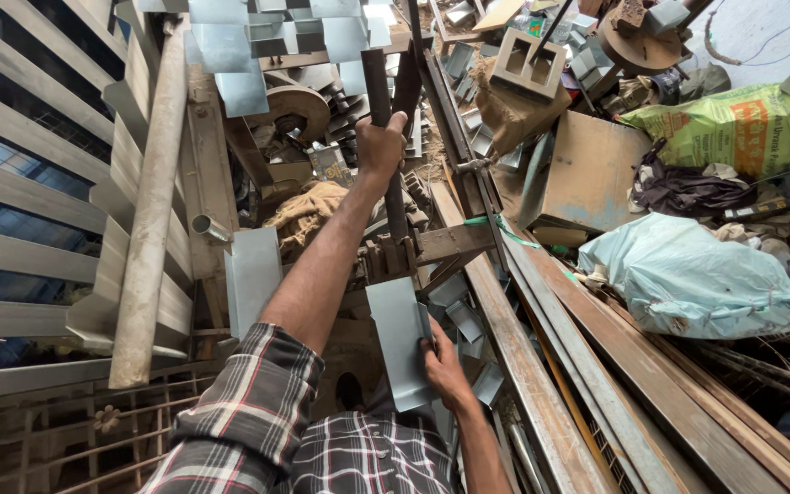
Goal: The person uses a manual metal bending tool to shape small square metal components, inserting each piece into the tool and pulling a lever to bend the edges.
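My left hand (378, 144) is stretched out ahead and closed around a dark upright metal lever (375, 82) of a rusty hand-worked press (393, 258). Below the press, my right hand (445, 370) grips the right edge of a grey folded sheet-metal piece (395, 329), whose upper end sits at the press's jaws. My checked sleeve (258, 402) fills the lower middle of the head view.
Bent grey metal pieces are stacked at the top (258, 46) and scattered around the press. A thick pipe (153, 201) leans against a slatted metal gate (29, 229) on the left. Long steel bars (541, 366), a pale blue bag (688, 274), a green sack (742, 123) and a box (592, 169) lie to the right.
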